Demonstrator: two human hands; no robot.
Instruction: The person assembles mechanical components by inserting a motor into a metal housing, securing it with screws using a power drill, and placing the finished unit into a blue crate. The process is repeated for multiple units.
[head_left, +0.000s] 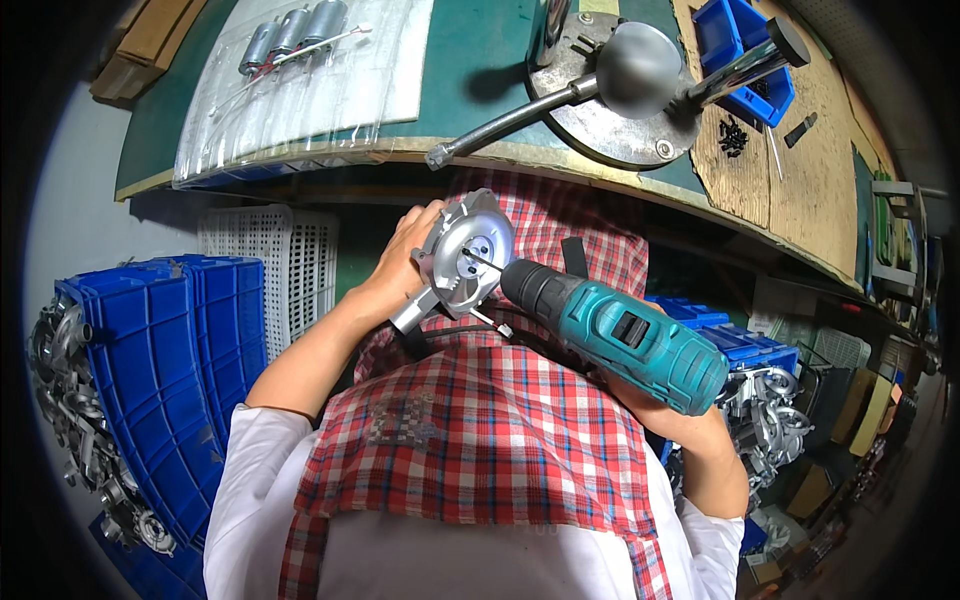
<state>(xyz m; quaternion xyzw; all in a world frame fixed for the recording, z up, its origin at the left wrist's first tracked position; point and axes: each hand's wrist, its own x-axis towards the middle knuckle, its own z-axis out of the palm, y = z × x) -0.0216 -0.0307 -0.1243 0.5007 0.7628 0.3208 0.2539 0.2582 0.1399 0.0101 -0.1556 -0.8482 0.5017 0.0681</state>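
Between the two hands, nearer the left, a round metal blower housing [490,225] is held, its rim gripped by the left hand's [398,262] curled fingers and its open face turned rightward. By the right hand [655,408], its fingers mostly hidden underneath, a teal cordless drill [640,340] is grasped; its long axis is angled forward-left, the bit [488,263] directed into the housing's hub [484,245].

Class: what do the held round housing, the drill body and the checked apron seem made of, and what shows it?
Round housing: probably cast metal, satin grey, with bright highlights; exact metal unclear.
Drill body: likely moulded plastic, matte teal, ridged.
Apron: apparently woven cloth, dull, with soft folds.
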